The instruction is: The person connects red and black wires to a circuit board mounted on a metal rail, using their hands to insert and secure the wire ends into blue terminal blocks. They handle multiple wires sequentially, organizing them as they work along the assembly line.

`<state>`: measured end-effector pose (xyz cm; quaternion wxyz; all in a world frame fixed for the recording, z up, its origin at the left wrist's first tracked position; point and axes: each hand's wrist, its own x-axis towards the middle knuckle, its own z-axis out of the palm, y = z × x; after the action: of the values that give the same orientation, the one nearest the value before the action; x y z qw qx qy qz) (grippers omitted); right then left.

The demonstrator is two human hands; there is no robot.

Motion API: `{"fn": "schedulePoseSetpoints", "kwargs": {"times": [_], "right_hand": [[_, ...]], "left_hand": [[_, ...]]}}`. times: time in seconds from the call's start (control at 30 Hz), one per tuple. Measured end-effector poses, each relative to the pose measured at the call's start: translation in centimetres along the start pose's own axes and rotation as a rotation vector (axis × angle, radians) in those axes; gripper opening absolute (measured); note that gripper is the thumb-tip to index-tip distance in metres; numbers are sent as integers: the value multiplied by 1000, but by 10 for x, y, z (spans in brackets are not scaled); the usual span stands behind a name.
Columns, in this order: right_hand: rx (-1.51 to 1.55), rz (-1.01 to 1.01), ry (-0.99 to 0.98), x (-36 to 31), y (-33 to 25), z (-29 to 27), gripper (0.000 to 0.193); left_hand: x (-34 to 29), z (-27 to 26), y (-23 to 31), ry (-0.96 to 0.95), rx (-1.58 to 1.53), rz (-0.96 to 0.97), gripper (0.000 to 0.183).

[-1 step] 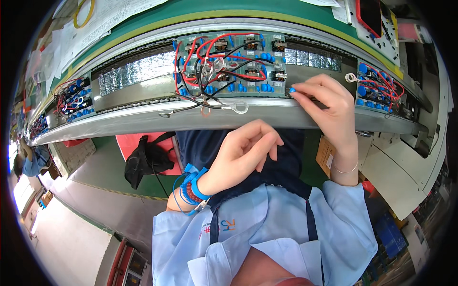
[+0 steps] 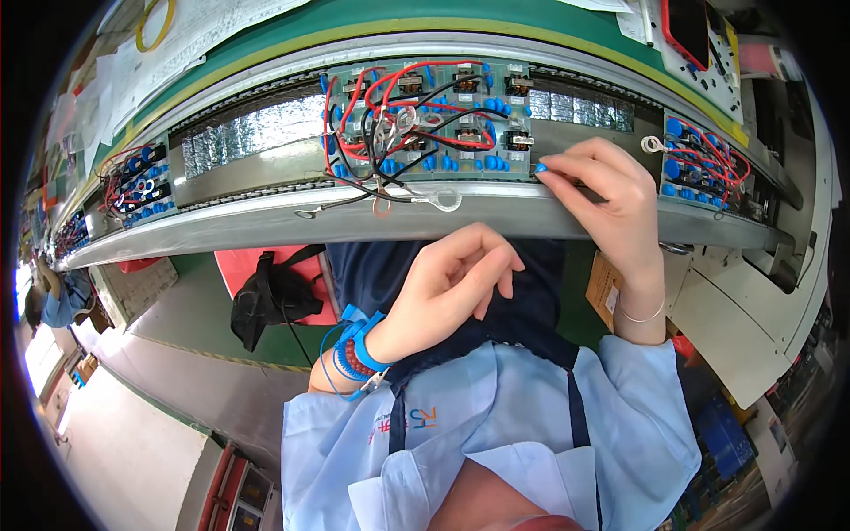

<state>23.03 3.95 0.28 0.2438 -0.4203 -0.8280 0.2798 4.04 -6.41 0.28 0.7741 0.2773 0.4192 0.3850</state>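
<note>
We see that the right hand (image 2: pixel 611 190) has shifted very slightly to the left since the earlier frame, taking the small blue component (image 2: pixel 541 168) with it, while the left hand (image 2: pixel 456 279) and the boards look the same. The right thumb and forefinger pinch that component at their tips, just beside the lower right corner of the middle circuit board (image 2: pixel 519 166); we cannot tell whether it touches the board. The left hand hangs near the front of the metal rail (image 2: pixel 531 212), fingers loosely curled; its palm is hidden, so we cannot tell whether it holds anything. A blue wristband (image 2: pixel 361 343) circles the left wrist. On the middle board we see rows of blue parts, with red wires and black wires looping over them, and a ring terminal (image 2: pixel 447 200) reaching over the rail's near edge. Beyond the track, papers (image 2: pixel 190 40) lie at the upper left and a red-edged phone (image 2: pixel 685 34) at the upper right. Below the rail, a black bag (image 2: pixel 270 301) rests against something red.
</note>
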Motion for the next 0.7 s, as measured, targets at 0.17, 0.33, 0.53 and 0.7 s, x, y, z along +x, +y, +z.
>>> {"fn": "schedulePoseSetpoints", "kwargs": {"times": [0.17,0.33,0.53,0.7], "right_hand": [[-102,-77,-17,4,-2,1,12],[-181,-144,-13,6,-5,0,14],[-229,-165,-5,5,-7,1,16],[-296,-188,-36,6,-11,4,16]], "left_hand": [[-4,-5,-3,31,15,-13,18],[-7,-8,-4,39,5,4,17],[-9,-9,-5,39,6,15,17],[-15,-10,-2,110,43,14,11]]}}
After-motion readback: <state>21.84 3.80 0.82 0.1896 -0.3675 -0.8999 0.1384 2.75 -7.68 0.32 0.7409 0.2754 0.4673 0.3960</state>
